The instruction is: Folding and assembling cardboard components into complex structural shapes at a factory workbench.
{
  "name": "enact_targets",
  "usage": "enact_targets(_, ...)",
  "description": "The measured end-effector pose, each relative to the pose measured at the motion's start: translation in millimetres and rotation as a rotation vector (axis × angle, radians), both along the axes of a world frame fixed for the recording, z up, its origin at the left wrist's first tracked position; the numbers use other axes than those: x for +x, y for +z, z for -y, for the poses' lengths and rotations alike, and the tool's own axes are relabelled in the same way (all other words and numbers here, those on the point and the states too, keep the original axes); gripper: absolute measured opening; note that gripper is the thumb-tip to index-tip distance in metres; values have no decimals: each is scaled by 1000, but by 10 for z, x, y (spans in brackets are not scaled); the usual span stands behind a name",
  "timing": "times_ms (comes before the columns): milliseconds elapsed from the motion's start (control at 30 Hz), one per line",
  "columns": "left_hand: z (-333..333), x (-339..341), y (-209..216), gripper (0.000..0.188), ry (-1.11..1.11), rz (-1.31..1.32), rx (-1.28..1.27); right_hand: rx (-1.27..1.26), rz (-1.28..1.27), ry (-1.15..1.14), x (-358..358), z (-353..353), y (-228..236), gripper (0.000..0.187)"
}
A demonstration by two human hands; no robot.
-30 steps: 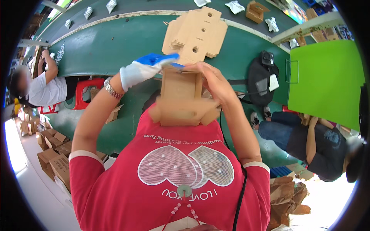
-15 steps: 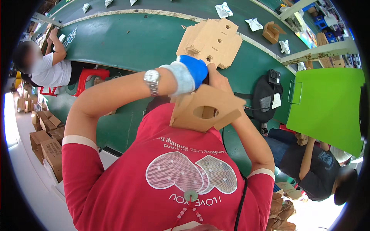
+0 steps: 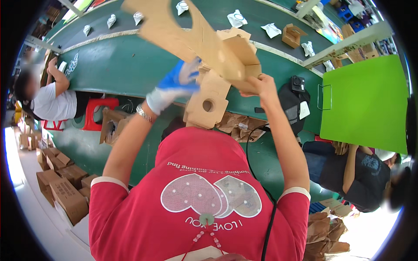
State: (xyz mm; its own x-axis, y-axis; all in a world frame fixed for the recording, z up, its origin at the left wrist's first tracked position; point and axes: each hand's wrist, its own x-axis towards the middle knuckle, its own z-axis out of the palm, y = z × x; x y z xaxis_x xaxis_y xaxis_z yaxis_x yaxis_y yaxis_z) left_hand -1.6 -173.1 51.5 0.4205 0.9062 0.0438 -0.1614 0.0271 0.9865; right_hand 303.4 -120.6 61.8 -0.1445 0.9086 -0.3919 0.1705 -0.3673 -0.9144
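Note:
A partly folded cardboard box blank [image 3: 207,41] hangs tilted over the green workbench [image 3: 117,69], its long flap with a rounded cut-out reaching up and left. My right hand [image 3: 262,87] grips its lower right corner, thumb and fingers closed on the board. My left hand [image 3: 177,82], in a blue and white glove, is just left of the blank with its fingers apart. It is blurred by motion and seems to hold nothing. Below the blank, a cardboard piece with a round hole [image 3: 211,98] lies at the bench's near edge; the raised blank partly hides the stack behind.
Beyond the bench, white bags [image 3: 237,18] and a small open box [image 3: 293,35] sit on a conveyor belt [image 3: 161,19]. To the right are a black bag [image 3: 285,108] and a bright green board [image 3: 365,104]. One person [image 3: 48,95] sits left, another [image 3: 359,174] right.
The cardboard blank has gone from near my chest up and forward over the bench. My right hand has moved up with it; my left hand has come away to the left.

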Motion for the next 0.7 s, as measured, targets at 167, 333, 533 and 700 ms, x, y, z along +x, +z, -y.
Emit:
enact_targets(167,155,623,-8,95,323,-288,329,-40,64,93,-557,384,-69,31)
enact_targets(333,160,592,260,59,289,497,-229,126,-433,-29,-656,727,210,71)
enact_targets(533,358,857,-47,35,295,776,-411,311,-218,-23,-441,978,19,91)
enact_targets(700,527,821,-286,55,229,671,-420,201,-244,103,-164,1164,-50,87)
